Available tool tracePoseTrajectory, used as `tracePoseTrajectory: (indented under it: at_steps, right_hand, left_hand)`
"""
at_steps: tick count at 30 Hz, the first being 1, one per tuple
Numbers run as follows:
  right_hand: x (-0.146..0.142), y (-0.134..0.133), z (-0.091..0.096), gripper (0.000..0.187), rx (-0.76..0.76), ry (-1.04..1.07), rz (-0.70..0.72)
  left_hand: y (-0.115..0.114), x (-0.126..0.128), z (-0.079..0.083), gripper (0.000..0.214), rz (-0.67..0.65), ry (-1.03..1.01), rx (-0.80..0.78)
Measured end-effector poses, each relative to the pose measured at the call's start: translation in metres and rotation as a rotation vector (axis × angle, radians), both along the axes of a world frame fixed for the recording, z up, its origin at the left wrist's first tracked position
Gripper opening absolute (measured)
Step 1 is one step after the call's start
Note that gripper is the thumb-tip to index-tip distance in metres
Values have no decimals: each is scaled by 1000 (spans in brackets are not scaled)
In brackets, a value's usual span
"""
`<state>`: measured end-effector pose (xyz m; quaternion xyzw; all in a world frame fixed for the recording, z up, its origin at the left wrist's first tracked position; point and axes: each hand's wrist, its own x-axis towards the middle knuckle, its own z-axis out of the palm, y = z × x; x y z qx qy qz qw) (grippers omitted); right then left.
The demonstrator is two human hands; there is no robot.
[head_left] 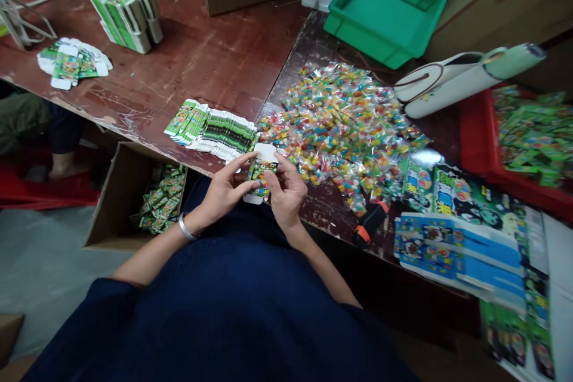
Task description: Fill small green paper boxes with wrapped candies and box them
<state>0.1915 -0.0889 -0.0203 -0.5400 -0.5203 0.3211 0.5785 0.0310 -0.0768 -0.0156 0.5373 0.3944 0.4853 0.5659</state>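
Note:
Between my two hands is a small green candy box (pixel 258 174) with white end flaps standing out at top and bottom. My left hand (pixel 226 186) grips its left side, thumb across the printed face. On the other side my right hand (pixel 285 191) holds it with thumb and fingers. Just beyond them lies a row of flat folded candy boxes (pixel 219 131), overlapping on the table edge. A large heap of clear candy packets (pixel 340 125) with many-coloured sweets spreads to the right of my hands.
A green tray (pixel 389 6) stands at the back. Bundled flat boxes (pixel 128 15) and loose ones (pixel 74 62) lie left. Below the edge, a carton (pixel 107 215) holds filled boxes. At right are an orange-black tool (pixel 371 224), blue printed sheets (pixel 461 250) and a red crate (pixel 481 149).

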Motion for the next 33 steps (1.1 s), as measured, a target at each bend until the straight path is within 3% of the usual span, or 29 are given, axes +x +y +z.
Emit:
tracePoseTrajectory:
  at_steps: [6, 9, 14, 19, 24, 29, 33]
  right_hand:
    - [7, 1, -6, 18, 111, -149, 32]
    - [8, 5, -4, 20, 87, -126, 69]
    - [3, 11, 6, 30, 19, 163, 118]
    - [9, 16, 23, 40, -65, 138, 276]
    - [20, 24, 30, 31, -233, 169, 311]
    - [24, 29, 31, 30, -219, 112, 336]
    - [17, 18, 32, 26, -89, 57, 291]
  left_hand:
    - [7, -5, 6, 47, -193, -68, -105]
    - [3, -2, 8, 44, -147, -45, -115]
    - [-1, -1, 12, 48, -45, -74, -124]
    - [-3, -5, 15, 50, -40, -64, -144]
    - [-5, -9, 15, 45, -33, 46, -34]
    - [-7, -11, 19, 54, -80, 90, -47]
    - [-8, -13, 20, 54, -91, 83, -71]
